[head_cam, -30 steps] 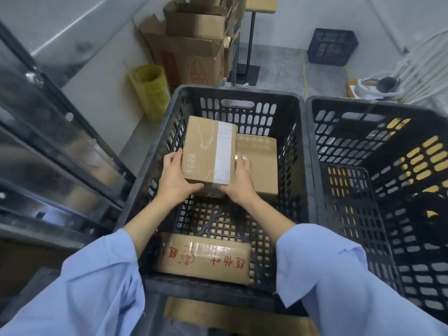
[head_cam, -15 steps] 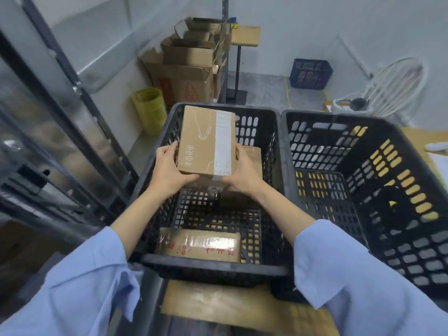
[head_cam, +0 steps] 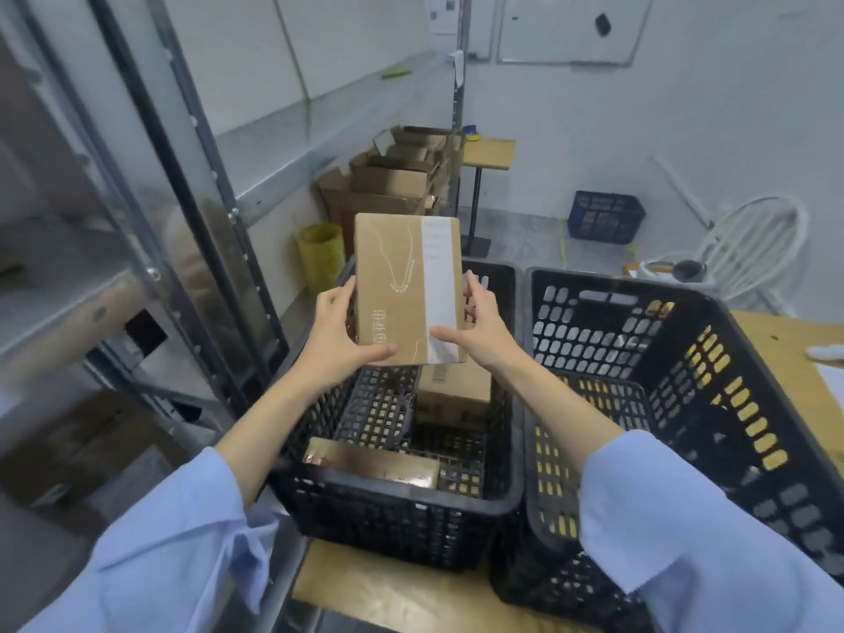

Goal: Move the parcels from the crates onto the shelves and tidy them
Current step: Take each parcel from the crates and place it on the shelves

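A brown cardboard parcel [head_cam: 402, 285] with a white stripe is lifted above the left black crate [head_cam: 392, 509]. My left hand [head_cam: 335, 340] grips its lower left edge and my right hand [head_cam: 479, 331] grips its lower right edge, thumbs on the front face. Inside that crate lie two more parcels: a brown box [head_cam: 452, 395] at the back right and a taped flat box [head_cam: 370, 463] at the front. The right black crate [head_cam: 685, 404] stands beside it and looks to hold no parcels. Metal shelves [head_cam: 68, 285] run along the left.
Open cardboard cartons [head_cam: 392, 185] and a yellow bin [head_cam: 322, 255] stand by the far wall. A small wooden table [head_cam: 488, 153], a blue crate [head_cam: 605, 217] and a white chair [head_cam: 749, 249] are behind. The crates rest on a wooden surface [head_cam: 411, 591].
Both hands have lifted the striped parcel up out of the left crate, from resting on the back box to well above the rim. The view has tilted upward.
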Demonstrator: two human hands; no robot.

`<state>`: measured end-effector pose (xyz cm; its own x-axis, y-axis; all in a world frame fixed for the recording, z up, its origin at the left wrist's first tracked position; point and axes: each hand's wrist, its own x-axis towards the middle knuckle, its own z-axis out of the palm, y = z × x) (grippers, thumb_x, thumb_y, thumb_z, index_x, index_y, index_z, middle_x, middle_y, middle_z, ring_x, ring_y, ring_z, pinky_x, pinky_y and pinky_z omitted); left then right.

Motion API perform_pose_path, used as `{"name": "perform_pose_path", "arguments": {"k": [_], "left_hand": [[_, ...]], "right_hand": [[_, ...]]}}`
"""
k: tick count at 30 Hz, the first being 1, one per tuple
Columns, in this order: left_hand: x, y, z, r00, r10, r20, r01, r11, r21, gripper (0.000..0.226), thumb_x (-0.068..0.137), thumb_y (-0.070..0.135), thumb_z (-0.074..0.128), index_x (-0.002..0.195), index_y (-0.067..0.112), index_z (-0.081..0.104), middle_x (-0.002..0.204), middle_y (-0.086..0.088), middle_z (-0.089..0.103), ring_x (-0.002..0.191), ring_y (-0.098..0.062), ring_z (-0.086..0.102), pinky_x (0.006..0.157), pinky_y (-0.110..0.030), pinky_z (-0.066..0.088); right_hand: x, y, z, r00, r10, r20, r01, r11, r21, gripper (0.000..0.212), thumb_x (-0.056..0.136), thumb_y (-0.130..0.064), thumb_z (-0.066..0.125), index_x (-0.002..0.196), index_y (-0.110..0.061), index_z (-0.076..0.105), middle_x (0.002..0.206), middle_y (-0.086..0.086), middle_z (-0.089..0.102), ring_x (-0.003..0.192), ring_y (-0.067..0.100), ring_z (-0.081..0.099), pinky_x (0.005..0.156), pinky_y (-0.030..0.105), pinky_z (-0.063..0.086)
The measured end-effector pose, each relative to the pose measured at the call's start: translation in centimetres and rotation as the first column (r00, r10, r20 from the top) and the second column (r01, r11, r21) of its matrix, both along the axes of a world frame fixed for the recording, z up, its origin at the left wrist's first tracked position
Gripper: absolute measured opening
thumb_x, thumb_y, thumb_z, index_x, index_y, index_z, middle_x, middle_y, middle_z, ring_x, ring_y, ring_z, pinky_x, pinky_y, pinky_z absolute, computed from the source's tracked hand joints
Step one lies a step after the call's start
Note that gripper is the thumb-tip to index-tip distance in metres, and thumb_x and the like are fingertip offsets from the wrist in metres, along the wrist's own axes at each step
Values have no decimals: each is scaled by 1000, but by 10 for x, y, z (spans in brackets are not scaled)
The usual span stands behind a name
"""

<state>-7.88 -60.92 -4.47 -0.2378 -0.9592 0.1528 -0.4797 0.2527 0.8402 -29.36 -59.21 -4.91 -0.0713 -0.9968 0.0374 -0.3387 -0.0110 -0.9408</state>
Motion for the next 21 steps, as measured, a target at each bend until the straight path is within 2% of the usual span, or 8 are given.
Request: {"name": "perform_pose_path", "arguments": {"k": [2, 6, 10, 14, 17, 21], "left_hand": [[-3, 14, 2, 999, 39, -24, -39, 999, -13, 102, 73, 23, 85, 153, 25, 22, 146, 3, 27, 126, -13, 40, 109, -35, 38], [-8, 51, 3, 987, 115, -112, -119, 992, -34, 88, 71, 25, 87, 140, 26, 33, 146, 5, 38, 128, -14, 44, 110, -41, 40], [-22, 91, 9, 963, 215, -162, -227, 972, -61, 88, 72, 21, 86, 139, 22, 29, 144, 6, 39, 126, -7, 41, 109, -34, 38], [-31, 133, 16, 949, 289, -128, -303, 947, -108, 111, 71, 30, 87, 153, 38, 11, 146, 10, 26, 134, -15, 36, 111, -45, 37], [-35, 169, 25, 921, 360, -150, -380, 914, -143, 102, 73, 28, 86, 150, 41, 20, 144, 3, 32, 133, -19, 40, 112, -49, 37], [-31, 217, 40, 877, 437, -200, -470, 867, -167, 86, 74, 22, 85, 139, 35, 30, 146, 4, 38, 128, -17, 45, 110, -47, 40]], "right_hand": [[-3, 7, 2, 999, 27, -45, -28, 999, -27, 94, 82, -17, 78, 155, -24, 19, 154, 3, 23, 139, 19, 31, 117, 43, 28], [-11, 26, 5, 997, 82, -11, -82, 991, -105, 81, 84, -11, 75, 147, -19, 26, 150, -3, 32, 133, 9, 35, 115, 37, 33], [-21, 45, 13, 987, 163, 7, -160, 973, -168, 74, 85, -7, 74, 139, -22, 26, 136, -10, 37, 128, 8, 39, 115, 40, 36], [-28, 69, 18, 961, 275, -38, -277, 938, -207, 95, 85, -12, 76, 152, -33, 12, 156, -4, 26, 135, 13, 35, 114, 38, 34], [-28, 88, 23, 934, 339, -111, -356, 906, -230, 104, 85, -20, 76, 156, -35, 3, 159, -7, 19, 143, 14, 27, 118, 45, 28], [-16, 114, 29, 894, 438, -99, -448, 863, -232, 105, 84, -24, 77, 156, -32, 1, 158, -4, 18, 143, 17, 28, 118, 42, 28]]}}
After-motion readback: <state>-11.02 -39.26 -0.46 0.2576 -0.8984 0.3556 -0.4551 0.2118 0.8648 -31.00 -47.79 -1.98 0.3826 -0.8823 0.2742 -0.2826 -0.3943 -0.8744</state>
